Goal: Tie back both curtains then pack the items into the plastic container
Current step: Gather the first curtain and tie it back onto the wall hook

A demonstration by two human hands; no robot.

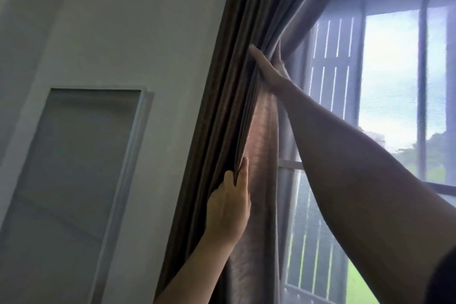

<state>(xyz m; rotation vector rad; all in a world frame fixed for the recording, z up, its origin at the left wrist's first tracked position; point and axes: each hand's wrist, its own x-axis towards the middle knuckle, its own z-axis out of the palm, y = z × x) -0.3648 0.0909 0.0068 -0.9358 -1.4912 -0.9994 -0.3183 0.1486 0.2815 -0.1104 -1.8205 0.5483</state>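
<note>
A grey-brown curtain [237, 61] hangs in gathered folds at the left side of the window. My left hand [229, 207] pinches a bunch of its folds low down, thumb on one side and fingers on the other. Higher up, my right hand [269, 69] reaches across and presses around the same bundle, its fingers wrapped behind the cloth. No tie-back, plastic container or loose items are in view.
The window [394, 96] with dark frame bars and an outside grille fills the right side. A white wall [123, 20] lies to the left, with a pale framed panel [81, 175] set against it.
</note>
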